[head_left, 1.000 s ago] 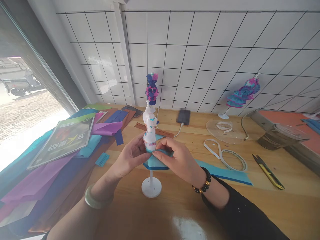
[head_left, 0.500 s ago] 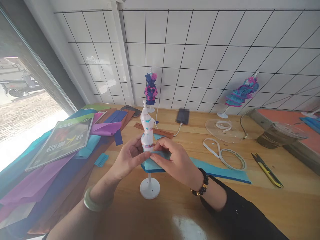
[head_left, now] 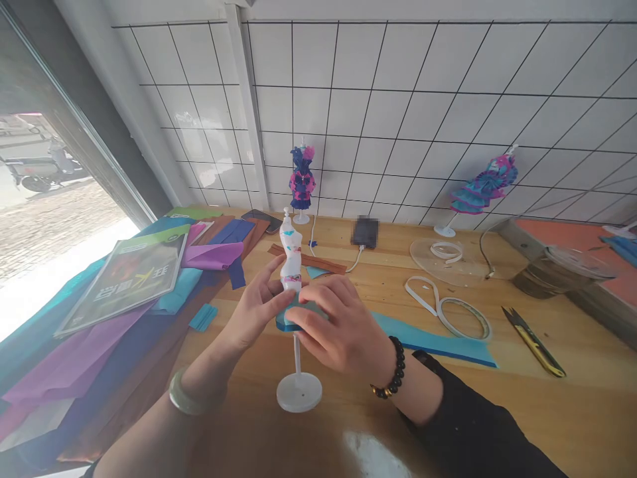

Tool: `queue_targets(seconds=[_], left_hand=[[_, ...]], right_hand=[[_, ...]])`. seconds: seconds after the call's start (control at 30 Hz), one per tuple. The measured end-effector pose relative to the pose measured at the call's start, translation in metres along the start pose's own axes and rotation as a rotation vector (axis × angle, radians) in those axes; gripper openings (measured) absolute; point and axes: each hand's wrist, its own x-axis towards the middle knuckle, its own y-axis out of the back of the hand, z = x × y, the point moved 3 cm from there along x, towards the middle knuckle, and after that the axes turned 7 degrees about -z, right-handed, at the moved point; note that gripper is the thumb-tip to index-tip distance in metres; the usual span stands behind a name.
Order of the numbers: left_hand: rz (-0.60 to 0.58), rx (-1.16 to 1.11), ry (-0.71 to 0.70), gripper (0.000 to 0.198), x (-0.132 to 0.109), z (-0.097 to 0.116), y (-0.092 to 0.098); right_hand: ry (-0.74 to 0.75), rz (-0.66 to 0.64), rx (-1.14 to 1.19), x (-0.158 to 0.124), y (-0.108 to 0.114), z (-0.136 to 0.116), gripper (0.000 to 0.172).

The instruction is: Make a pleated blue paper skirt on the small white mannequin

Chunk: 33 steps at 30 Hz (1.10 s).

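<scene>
A small white dress-form mannequin (head_left: 290, 255), marked with coloured patches, stands on a round white base in front of me. Teal crepe paper with a dark blue edge (head_left: 287, 323) wraps its hips. My left hand (head_left: 251, 309) grips the mannequin there, fingers behind and thumb across the paper's front. From the other side, my right hand (head_left: 343, 332) closes over the paper, its bent fingers pressing against the hips and hiding part of it. Beyond that wrist lies a teal strip (head_left: 438, 340); whether it joins the wrapped paper is hidden.
Dressed mannequins in navy-pink (head_left: 302, 179) and blue-pink (head_left: 482, 186) stand by the wall. Coloured papers and a printed packet (head_left: 129, 279) cover the left side. To the right lie white tape (head_left: 465, 318), yellow-black snips (head_left: 535, 342) and a lidded cup (head_left: 542, 272).
The mannequin has turned slightly, and its base has shifted a little towards me. My right hand has rolled over, its fingers now lying across the paper's front.
</scene>
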Motion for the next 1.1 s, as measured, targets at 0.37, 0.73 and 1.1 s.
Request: queue_targets(seconds=[0.37,0.73,1.1], left_hand=[[-0.022,0.076,0.024,0.047,-0.001,0.001,0.000],[-0.096,0.048,-0.030,0.049,0.001,-0.002,0.002],[-0.200,0.011,-0.009,0.055,0.000,-0.005,0.002]], right_hand=[[0.238,0.107,-0.176,-0.004,-0.010,-0.010,0.015],[-0.537,0.011,0.611,-0.003,0.001,0.030,0.023],[-0.645,-0.357,1.051,-0.004,-0.013,0.035,0.044]])
